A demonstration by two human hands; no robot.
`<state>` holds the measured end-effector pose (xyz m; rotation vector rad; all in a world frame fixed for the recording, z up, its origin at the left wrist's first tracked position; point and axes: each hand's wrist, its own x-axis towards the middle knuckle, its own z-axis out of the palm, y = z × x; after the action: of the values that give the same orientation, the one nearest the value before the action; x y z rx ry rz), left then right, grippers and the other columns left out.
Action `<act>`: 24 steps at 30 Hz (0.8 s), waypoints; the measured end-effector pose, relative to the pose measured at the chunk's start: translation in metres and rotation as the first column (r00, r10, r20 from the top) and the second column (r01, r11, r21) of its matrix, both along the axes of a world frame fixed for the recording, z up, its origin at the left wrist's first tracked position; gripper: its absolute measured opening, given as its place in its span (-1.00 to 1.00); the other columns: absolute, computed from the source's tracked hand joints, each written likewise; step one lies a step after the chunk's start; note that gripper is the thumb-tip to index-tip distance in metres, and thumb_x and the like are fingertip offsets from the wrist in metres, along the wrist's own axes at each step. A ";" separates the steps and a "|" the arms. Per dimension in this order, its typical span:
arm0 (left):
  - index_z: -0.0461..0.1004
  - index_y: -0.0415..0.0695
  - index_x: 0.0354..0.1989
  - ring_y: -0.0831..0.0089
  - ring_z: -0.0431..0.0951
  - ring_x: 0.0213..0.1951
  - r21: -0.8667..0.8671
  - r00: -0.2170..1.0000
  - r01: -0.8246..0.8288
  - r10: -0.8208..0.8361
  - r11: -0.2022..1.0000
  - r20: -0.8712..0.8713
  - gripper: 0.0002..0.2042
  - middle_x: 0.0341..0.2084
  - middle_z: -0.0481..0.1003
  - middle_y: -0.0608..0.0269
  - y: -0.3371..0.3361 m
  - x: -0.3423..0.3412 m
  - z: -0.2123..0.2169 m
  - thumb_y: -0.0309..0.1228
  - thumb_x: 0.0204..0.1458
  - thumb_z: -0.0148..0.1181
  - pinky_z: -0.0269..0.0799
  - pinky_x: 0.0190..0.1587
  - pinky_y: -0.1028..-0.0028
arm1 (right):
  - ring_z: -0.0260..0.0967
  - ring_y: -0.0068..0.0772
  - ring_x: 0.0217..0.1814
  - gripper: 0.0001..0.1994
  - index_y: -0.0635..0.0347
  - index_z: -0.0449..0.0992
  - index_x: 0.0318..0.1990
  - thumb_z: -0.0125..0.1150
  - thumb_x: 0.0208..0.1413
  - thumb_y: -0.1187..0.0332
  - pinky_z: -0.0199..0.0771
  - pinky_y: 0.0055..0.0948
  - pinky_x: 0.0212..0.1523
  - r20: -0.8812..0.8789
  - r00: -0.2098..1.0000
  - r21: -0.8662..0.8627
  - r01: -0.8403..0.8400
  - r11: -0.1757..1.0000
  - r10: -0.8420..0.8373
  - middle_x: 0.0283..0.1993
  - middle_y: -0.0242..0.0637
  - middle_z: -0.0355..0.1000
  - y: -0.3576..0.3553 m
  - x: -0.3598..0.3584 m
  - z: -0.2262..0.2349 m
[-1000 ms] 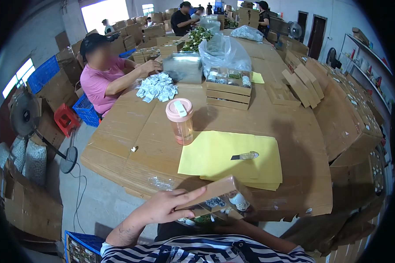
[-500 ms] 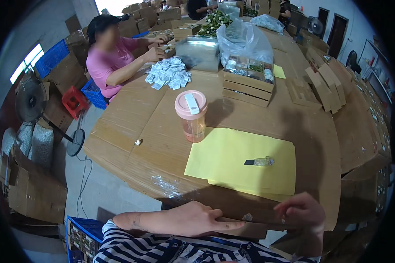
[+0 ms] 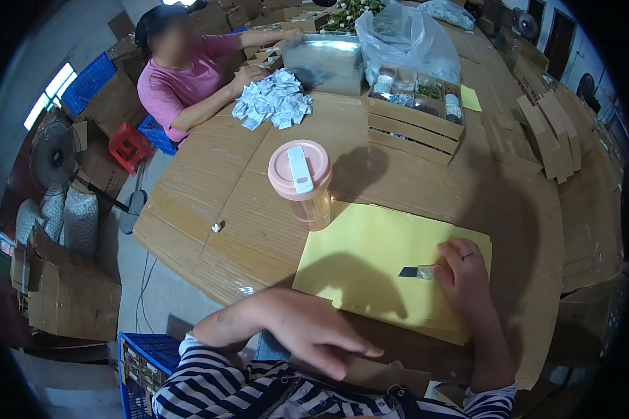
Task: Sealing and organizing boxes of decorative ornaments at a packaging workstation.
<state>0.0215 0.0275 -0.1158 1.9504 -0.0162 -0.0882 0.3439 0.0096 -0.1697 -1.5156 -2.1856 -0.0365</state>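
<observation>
A short dark knife blade [image 3: 407, 272] with a clear tape-wrapped grip lies on yellow paper sheets [image 3: 370, 237]. My right hand [image 3: 466, 276] is at the grip's right end, thumb and curled fingers closed around it; they hide that end. A ring shows on one finger. My left hand [image 3: 314, 332] is over the table's near edge, holding nothing, its fingers stretched and apart. Beyond the sheets' left corner stands a clear tumbler [image 3: 310, 209] with a pink lid and pale liquid inside.
A person in pink [image 3: 182, 84] sits at the far left beside a pile of small white packets [image 3: 272, 99]. Behind the tumbler are a clear plastic bin [image 3: 323, 66], a plastic bag [image 3: 409, 42] and a wooden crate [image 3: 412, 133] of small goods. Cardboard pieces [image 3: 548, 133] lean at right.
My right hand has moved forward from the near edge onto the knife's grip. My left hand has lifted slightly with its fingers spreading. The person in pink has reached an arm toward the bin.
</observation>
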 end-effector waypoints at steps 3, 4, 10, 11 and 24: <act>0.33 -0.13 0.32 0.10 0.57 -0.11 -0.025 0.962 -0.119 0.109 0.993 -0.249 -0.45 -0.02 0.52 0.03 0.034 0.030 -0.002 -0.10 0.24 0.18 0.50 -0.11 0.23 | 0.41 0.02 0.09 -0.71 0.22 0.56 -0.10 0.39 0.00 0.37 0.44 -0.09 0.10 -0.042 0.999 -0.042 -0.010 0.999 0.009 -0.01 -0.09 0.47 0.002 -0.001 -0.007; 0.33 -0.13 0.32 0.10 0.57 -0.11 -0.033 0.963 -0.118 0.106 0.992 -0.249 -0.45 -0.02 0.52 0.03 0.037 0.038 -0.009 -0.10 0.24 0.18 0.50 -0.11 0.23 | 0.41 0.02 0.09 -0.71 0.22 0.56 -0.10 0.39 0.00 0.37 0.44 -0.09 0.10 -0.041 0.999 -0.050 -0.009 0.999 0.007 -0.01 -0.09 0.47 0.002 -0.002 -0.008; 0.14 -0.19 0.41 -0.05 0.01 0.46 0.466 0.814 -0.569 0.544 0.677 0.203 -0.24 0.38 0.13 -0.09 0.040 0.037 -0.070 -0.09 0.11 0.31 0.00 0.46 0.12 | 0.37 0.04 0.13 -0.68 0.21 0.54 -0.12 0.42 -0.07 0.36 0.36 -0.05 0.19 -0.103 0.995 -0.195 -0.003 0.981 -0.017 0.01 -0.10 0.46 0.000 -0.003 -0.007; 0.14 -0.19 0.41 -0.05 0.01 0.46 0.442 0.827 -0.553 0.528 0.706 0.191 -0.24 0.38 0.13 -0.09 0.043 0.033 -0.069 -0.09 0.11 0.31 0.00 0.46 0.12 | 0.37 0.04 0.13 -0.65 0.20 0.53 -0.10 0.42 -0.07 0.35 0.36 -0.05 0.19 -0.056 0.997 -0.154 -0.065 0.986 0.057 0.03 -0.10 0.45 0.006 -0.005 -0.003; 0.35 -0.10 0.27 -0.02 0.10 0.44 0.575 0.767 -0.587 0.619 0.570 0.170 -0.27 0.34 0.25 0.07 0.045 0.041 -0.060 -0.09 -0.09 0.44 -0.03 0.47 0.02 | 0.42 -0.05 -0.05 -0.67 0.14 0.43 -0.06 0.37 0.00 0.40 0.47 -0.15 -0.05 -0.168 0.984 -0.142 -0.083 0.986 0.058 -0.09 -0.17 0.43 -0.002 -0.009 -0.009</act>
<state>0.0623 0.0721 -0.1761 2.4815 0.8215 0.3675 0.3354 0.0076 -0.1790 -1.4620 -2.1480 0.2704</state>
